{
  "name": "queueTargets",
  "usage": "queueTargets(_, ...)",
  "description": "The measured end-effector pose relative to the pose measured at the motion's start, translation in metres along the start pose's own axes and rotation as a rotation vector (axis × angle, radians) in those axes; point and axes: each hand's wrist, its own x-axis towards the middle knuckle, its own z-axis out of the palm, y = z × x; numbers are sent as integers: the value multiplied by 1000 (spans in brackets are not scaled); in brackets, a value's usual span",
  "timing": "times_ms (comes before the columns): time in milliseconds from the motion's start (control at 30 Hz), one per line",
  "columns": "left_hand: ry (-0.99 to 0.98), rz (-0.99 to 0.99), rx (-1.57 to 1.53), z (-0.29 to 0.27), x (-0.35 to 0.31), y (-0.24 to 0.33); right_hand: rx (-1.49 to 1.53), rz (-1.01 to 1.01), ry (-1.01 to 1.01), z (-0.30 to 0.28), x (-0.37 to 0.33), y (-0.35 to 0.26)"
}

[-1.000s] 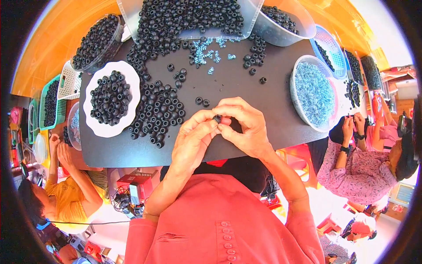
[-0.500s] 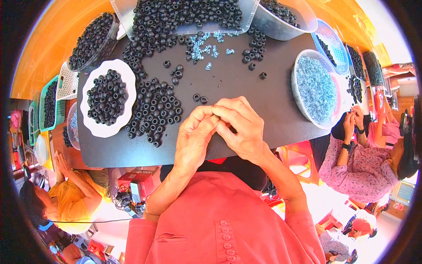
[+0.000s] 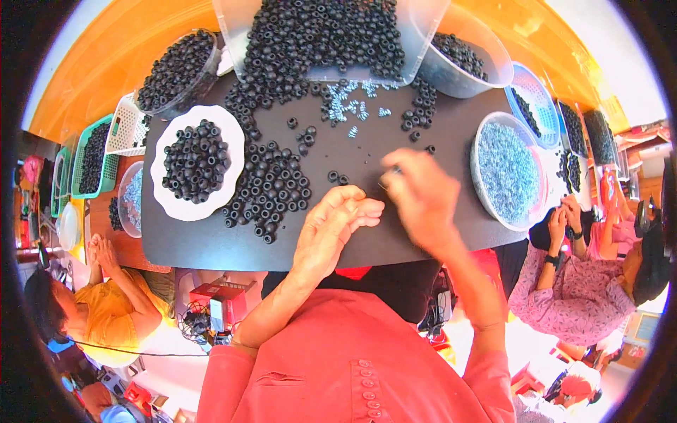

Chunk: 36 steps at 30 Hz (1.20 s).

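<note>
My left hand (image 3: 330, 236) is above the near part of the dark table (image 3: 367, 240), its fingers curled and thumb pressed in; what it holds, if anything, is hidden. To its right and apart from it is my right hand (image 3: 423, 204), blurred, its fingers bent together around a small dark thing too smeared to name. Just beyond the left hand lie a few black round hollow pieces (image 3: 338, 178). A larger spread of these black pieces (image 3: 271, 183) lies left of my hands. Small metal coil springs (image 3: 343, 101) are scattered farther back.
A white scalloped plate (image 3: 163, 141) of black pieces stands left. A round tub of springs (image 3: 504, 169) is on the right. A clear bin (image 3: 423, 49) spills black pieces at the back, beside a bowl (image 3: 486, 70). People sit left (image 3: 116, 310) and right (image 3: 578, 296).
My hands were together and have parted. The right hand has moved right and slightly away from me. The whole view has shifted, so the table sits lower and farther right.
</note>
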Motion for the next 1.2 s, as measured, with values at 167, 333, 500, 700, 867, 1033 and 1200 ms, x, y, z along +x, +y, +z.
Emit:
queueTargets(167, -1, 20, 3, -4, -3, -1, -195, 81, 306, -70, 115, 62)
queueTargets(333, 34, 3, 145, -2, -4, -5, -525, -253, 419, -66, 141, 74)
queueTargets(500, 53, 23, 113, -5, -6, -6, 56, -298, -144, 34, 104, 6)
queueTargets(700, 59, 28, 97, 0, -4, -6, -18, -228, -431, 76, 91, -3)
queueTargets(867, 35, 36, 118, -3, -5, -6, -143, -204, -456, 70, 80, -1)
queueTargets(1033, 47, 114, -123, -5, -5, -6, 403, 69, -339, 42, 56, -13)
queueTargets(1200, 91, 107, -133, 5, 1, 3, 575, 139, -264, 27, 10, -7)
